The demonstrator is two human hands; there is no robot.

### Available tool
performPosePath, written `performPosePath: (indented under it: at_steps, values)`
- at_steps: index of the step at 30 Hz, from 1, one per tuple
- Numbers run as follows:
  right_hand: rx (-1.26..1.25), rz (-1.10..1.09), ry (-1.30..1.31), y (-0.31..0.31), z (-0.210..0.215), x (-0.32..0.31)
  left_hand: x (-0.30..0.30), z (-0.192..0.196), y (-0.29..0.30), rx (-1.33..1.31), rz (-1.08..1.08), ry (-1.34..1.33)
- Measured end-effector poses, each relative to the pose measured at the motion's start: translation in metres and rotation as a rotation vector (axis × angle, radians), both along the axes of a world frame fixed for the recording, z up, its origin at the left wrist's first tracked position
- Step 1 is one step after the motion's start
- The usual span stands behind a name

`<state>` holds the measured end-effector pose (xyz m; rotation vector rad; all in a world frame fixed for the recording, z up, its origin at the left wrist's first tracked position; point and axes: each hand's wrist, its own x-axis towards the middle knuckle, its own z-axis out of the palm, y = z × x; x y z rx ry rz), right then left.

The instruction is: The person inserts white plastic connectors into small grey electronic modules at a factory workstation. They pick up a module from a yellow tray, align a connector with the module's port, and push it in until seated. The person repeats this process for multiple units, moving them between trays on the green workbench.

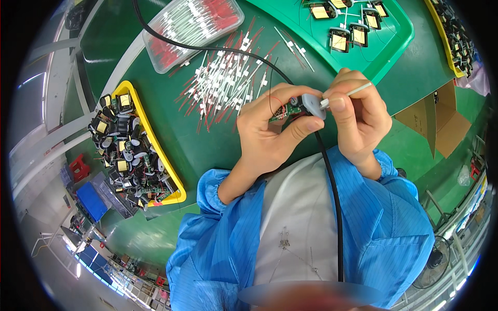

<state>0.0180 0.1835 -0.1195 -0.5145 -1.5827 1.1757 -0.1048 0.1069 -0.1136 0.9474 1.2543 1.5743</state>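
Note:
In front of my chest, my left hand (pixel 272 137) grips a small electronic assembly, its green circuit board (pixel 282 113) showing between thumb and fingers. A round grey cap (pixel 313 106) forms the assembly's right end. From the other side, my right hand (pixel 363 114) pinches a thin white lead (pixel 360 88) between thumb and forefinger. The lead's lower end is against the cap's face; whether it sits inside the cap, I cannot tell. A thin red wire loops above the board. My fingers hide part of the board and of the lead's tip.
Loose white-and-red leads (pixel 228 72) lie heaped beyond my left hand, below a clear plastic box (pixel 239 23) of more leads. A green tray (pixel 402 41) holds several assemblies (pixel 340 40). Yellow bins (pixel 155 147) (pixel 441 41) flank the table. A black cable (pixel 332 181) crosses it; a cardboard box (pixel 454 119) stands right.

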Motion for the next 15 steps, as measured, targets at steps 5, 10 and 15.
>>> performPosePath:
  at_steps: [5, 10, 15]
  values:
    - [-0.348, 0.123, 0.058, 0.002, 0.0, 0.0, 0.001, -0.007, 0.001, -0.082, 0.0, -0.248]
    - [-0.328, 0.077, -0.047, 0.013, -0.01, 0.002, -0.005, -0.016, 0.009, -0.134, -0.004, -0.248]
    - [-0.537, 0.241, -0.032, 0.009, -0.002, -0.005, -0.004, -0.016, 0.009, -0.133, 0.006, -0.171]
